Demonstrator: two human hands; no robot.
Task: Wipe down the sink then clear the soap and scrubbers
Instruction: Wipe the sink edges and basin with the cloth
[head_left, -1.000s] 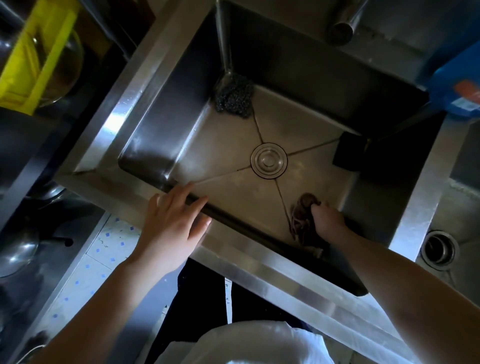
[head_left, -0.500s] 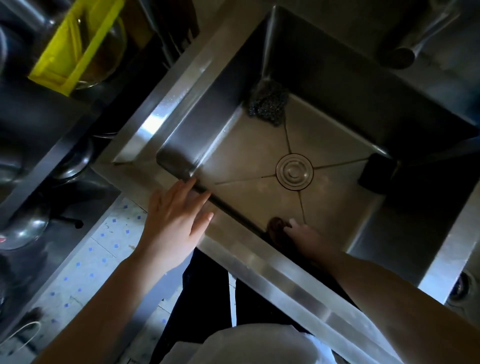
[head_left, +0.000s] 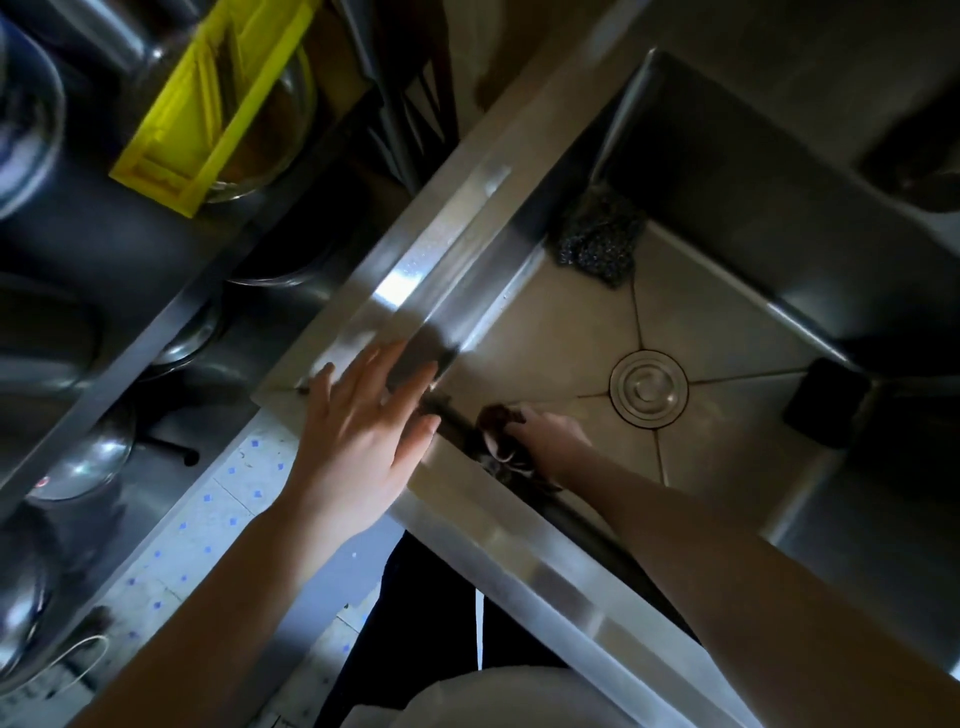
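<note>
To your left, a bright yellow plastic rack (head_left: 208, 98) lies tilted over a clear glass bowl (head_left: 270, 135) on a dark shelf. Below it you see round shiny steel bowls (head_left: 83, 462) stacked in the shadows, one under another. Under your arm runs a pale tiled floor with small blue dots (head_left: 208, 514). A thin white cord (head_left: 78, 660) loops at the lower left corner.

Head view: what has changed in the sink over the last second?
The right hand has dragged the dark rag along the sink floor by the near wall, from right of the drain to its left. The left hand stays on the rim. The steel scrubber and black sponge haven't moved.
</note>
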